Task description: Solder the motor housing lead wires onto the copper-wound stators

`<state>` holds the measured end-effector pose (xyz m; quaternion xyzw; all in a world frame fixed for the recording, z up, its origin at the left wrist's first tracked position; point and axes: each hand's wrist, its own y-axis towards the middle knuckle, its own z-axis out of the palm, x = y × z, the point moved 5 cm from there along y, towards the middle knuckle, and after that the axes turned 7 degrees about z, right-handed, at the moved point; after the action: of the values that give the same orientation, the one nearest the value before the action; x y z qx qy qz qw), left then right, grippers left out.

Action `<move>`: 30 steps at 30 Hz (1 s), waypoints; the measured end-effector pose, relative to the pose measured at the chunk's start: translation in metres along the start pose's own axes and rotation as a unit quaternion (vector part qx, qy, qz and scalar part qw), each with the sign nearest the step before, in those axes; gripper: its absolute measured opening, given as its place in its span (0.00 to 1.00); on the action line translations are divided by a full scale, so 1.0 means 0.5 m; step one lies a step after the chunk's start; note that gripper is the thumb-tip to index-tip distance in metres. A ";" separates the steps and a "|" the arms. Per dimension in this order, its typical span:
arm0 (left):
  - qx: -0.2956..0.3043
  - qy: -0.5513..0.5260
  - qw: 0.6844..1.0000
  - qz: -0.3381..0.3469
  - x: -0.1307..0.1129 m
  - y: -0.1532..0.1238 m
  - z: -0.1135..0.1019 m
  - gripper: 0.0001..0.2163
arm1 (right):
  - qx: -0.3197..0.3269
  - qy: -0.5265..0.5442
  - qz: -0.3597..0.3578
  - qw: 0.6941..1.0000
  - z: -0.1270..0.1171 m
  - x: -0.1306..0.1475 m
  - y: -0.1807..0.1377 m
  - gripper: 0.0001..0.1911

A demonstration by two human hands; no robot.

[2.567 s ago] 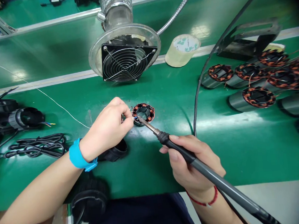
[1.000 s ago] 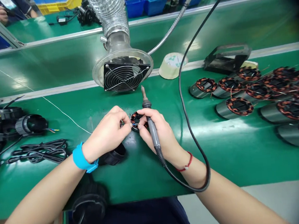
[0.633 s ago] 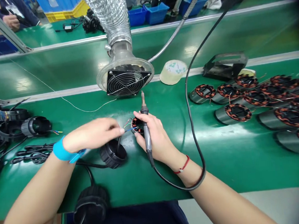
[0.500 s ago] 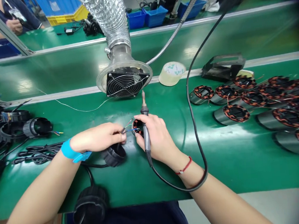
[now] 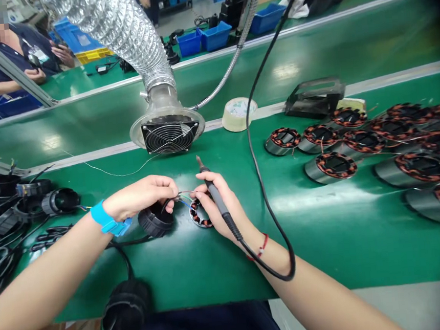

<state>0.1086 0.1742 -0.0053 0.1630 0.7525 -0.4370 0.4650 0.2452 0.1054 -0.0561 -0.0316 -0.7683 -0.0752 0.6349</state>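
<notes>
A small motor stator (image 5: 199, 215) with copper windings lies on the green table (image 5: 344, 226) between my hands. My left hand (image 5: 140, 196), a blue band on its wrist, pinches thin lead wires (image 5: 182, 200) coming from the stator, just above a black plastic ring housing (image 5: 154, 221). My right hand (image 5: 219, 206) is closed on a soldering iron (image 5: 216, 198) with its tip pointing up and away, and its fingertips touch the same wires. The iron's black cable (image 5: 261, 171) loops off to the right and upward.
A fume-extractor fan (image 5: 168, 133) on a foil duct stands behind the hands. A tape roll (image 5: 238, 114) and a black stand (image 5: 312, 98) lie beyond. Several wound stators (image 5: 331, 164) crowd the right. Black housings and cables (image 5: 34, 202) lie left. Another person (image 5: 22, 64) sits far left.
The soldering iron left the stator and now points upward in my right hand. My left hand slid left, drawing the leads out. The stator now lies lower, nearer me.
</notes>
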 end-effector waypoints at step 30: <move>0.003 -0.002 1.000 -0.020 0.029 -0.012 0.010 0.11 | 0.023 -0.163 -0.121 0.979 -0.002 0.049 -0.026 0.20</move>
<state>0.1002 0.1642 -0.0154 0.1482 0.7534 -0.4488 0.4572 0.2397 0.0914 -0.0331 0.0640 -0.8612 -0.1279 0.4877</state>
